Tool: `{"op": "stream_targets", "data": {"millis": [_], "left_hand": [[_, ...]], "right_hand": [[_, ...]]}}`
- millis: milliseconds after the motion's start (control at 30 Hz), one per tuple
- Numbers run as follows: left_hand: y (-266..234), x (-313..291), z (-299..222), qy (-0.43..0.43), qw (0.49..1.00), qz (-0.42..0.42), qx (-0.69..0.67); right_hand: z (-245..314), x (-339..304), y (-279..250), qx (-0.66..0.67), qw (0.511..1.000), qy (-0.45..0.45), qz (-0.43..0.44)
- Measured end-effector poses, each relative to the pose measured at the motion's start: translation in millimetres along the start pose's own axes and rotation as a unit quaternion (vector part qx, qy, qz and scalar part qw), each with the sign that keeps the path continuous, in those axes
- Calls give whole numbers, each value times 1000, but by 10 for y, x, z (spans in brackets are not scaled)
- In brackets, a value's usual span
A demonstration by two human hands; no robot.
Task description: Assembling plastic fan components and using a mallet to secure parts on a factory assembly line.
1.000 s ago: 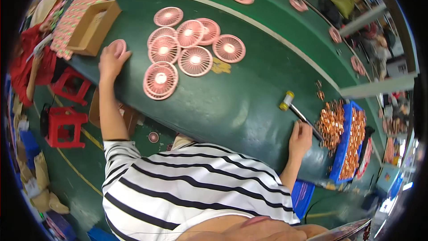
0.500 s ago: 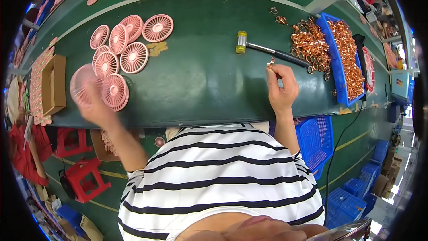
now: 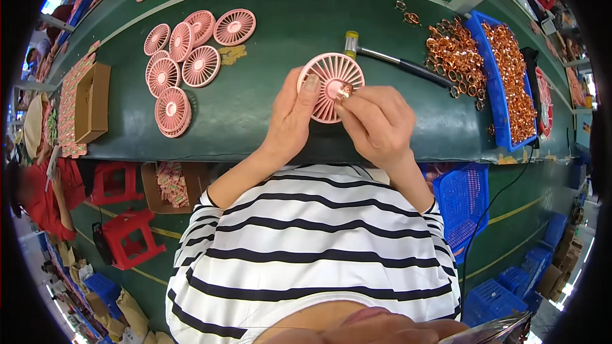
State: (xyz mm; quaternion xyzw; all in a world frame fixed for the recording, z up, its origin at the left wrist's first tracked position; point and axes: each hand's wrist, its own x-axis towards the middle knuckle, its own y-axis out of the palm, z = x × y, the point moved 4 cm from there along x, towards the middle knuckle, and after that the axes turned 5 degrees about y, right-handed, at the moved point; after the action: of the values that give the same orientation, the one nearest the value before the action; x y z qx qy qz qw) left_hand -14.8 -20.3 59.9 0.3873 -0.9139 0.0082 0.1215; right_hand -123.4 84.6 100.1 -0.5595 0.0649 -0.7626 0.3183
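Left hand (image 3: pixel 288 122): fingers clamped on the rim of a pink spoked disc (image 3: pixel 332 88) near mid-frame, thumb lying across its spokes.
Right hand (image 3: pixel 384 122): fingers pinched together on a copper ring (image 3: pixel 345 92), held at their tips against the disc's hub; whether it is seated cannot be told.
Hammer (image 3: pixel 408 65): on the green surface (image 3: pixel 248 135), right of center.
Loose rings (image 3: pixel 454 57): heaped upper right, beside a blue tray (image 3: pixel 488 71).

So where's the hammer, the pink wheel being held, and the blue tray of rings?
Hammer (image 3: pixel 417 69), head view: its black grip.
Held pink wheel (image 3: pixel 332 90), head view: its centre hub.
Blue tray (image 3: pixel 495 91), head view: its left wall.
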Motion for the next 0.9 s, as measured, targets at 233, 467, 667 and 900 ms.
{"op": "stream_targets", "data": {"millis": [233,467,667,900], "left_hand": [[77,-43,13,26,993,30,112],[95,-56,41,36,993,50,97],[104,-53,141,-57,992,67,-88],[117,-40,116,-28,995,72,-58]], "right_hand": [[-28,6,4,-90,981,44,167],[-68,-92,16,-64,980,84,171],[-56,-105,8,-52,985,88,141],[-30,-115,32,-56,988,79,123]]}}
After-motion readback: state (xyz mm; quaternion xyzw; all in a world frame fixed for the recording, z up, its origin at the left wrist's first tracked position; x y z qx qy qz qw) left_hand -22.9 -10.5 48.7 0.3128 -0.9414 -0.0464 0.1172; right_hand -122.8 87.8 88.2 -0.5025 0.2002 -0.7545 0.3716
